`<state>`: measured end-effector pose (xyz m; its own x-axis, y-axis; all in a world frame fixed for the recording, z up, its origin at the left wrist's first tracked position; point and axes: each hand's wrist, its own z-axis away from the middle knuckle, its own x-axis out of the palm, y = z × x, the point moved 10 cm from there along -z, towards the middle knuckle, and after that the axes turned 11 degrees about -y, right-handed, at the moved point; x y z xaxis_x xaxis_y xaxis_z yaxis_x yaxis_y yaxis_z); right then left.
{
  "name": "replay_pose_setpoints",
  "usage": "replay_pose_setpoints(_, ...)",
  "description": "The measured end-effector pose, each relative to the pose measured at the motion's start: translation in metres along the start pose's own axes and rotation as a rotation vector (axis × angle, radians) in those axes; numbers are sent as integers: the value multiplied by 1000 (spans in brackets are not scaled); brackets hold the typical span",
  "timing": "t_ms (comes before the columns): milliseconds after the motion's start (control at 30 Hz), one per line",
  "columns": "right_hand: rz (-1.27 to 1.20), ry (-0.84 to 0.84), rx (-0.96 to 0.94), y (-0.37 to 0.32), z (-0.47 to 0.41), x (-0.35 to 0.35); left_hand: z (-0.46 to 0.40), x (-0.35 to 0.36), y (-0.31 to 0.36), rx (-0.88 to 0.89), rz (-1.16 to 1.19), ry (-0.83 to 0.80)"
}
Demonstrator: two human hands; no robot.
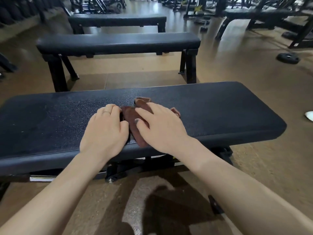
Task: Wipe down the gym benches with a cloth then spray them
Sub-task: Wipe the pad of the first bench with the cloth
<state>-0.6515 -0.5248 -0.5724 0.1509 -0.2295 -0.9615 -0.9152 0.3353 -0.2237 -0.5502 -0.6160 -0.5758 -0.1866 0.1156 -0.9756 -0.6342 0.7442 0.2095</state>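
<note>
A black padded gym bench (220,112) runs across the view right in front of me. A dark brown cloth (133,119) lies crumpled on the middle of its pad. My left hand (105,129) sits at the cloth's left edge with its fingers curled down against it. My right hand (159,126) lies flat on top of the cloth, fingers stretched out and pressing it onto the pad. Parts of the cloth stick out beyond my right fingers. No spray bottle is in sight.
Two more black benches stand behind, one (118,42) close and one (116,19) farther back. Weight plates (288,58) lie on the brown floor at the right. Dark gym machines (264,16) fill the back right. A white object (309,115) shows at the right edge.
</note>
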Motion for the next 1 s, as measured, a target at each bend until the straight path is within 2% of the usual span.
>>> replay_pose_setpoints(67, 14, -32, 5, 33, 1, -8, -1, 0, -1, -3, 8, 3)
replay_pose_setpoints(167, 33, -45, 194, 106, -2, -20, -2, 1, 0, -21, 4, -8)
replay_pose_setpoints(233, 80, -53, 300, 124, -5, -21, -2, 1, 1, -24, 1, -16)
replay_pose_setpoints(300, 138, -54, 317, 102, -11, -15, -2, 0, 1, -23, 7, -21)
replay_pose_setpoints(467, 116, -31, 98, -4, -23, 11, -5, 1, -1, 1, 50, -14)
replay_pose_setpoints(600, 0, -14, 78, -2, -22, 11, -5, -1, -2, 51, 50, -20)
replay_pose_setpoints(800, 21, -23, 184, -2, -26, 10, -9, -12, -16, 201, -24, -96)
replay_pose_setpoints(1000, 73, -47, 294, -8, -34, 14, 1, -15, -52, 160, 27, -40)
